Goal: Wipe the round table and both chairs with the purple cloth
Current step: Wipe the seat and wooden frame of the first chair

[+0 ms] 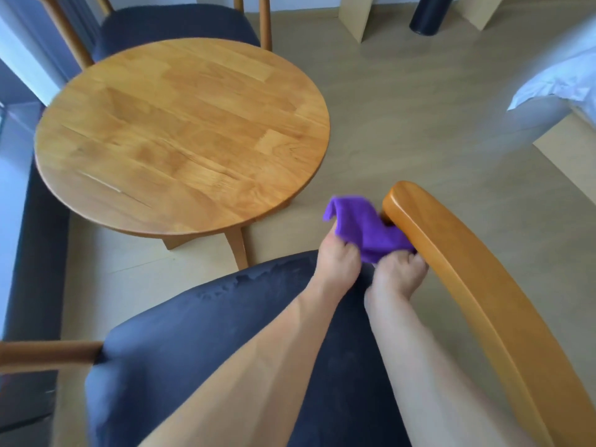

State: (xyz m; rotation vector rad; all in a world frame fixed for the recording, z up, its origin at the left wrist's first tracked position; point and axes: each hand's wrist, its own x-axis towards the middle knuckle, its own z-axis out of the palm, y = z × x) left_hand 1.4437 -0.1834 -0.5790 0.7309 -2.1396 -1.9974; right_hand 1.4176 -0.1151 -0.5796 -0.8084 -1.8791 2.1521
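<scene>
Over the dark blue seat point(206, 359) of the near chair, both bare forearms reach forward toward the chair's front right corner. Both hands grip the purple cloth point(367, 227), which is bunched between them just beside the rounded front end of the wooden armrest point(467, 285). The left hand point(337, 262) has its fingers curled shut on the cloth's left side, with one loose corner of the fabric standing up above the knuckles. The right hand point(398, 275) is closed on the lower right part of the cloth, its fingers pressed close against the inner edge of the armrest. The cloth touches the inner side of the armrest near its tip; whether it wraps underneath cannot be told. This armrest runs in a long curve from the cloth down to the lower right edge of the view. A second wooden arm point(48, 353) of the same chair sticks out at the lower left. Ahead and to the left stands the round table point(180, 137), its pale wooden top bare, with its legs showing beneath the near edge. Beyond the table sits the other chair point(177, 24), also with a dark blue seat and a wooden frame, tucked close to the table's far side. White bedding point(561, 82) hangs at the right edge, and a black cylinder point(429, 14) stands on the floor at the top.
</scene>
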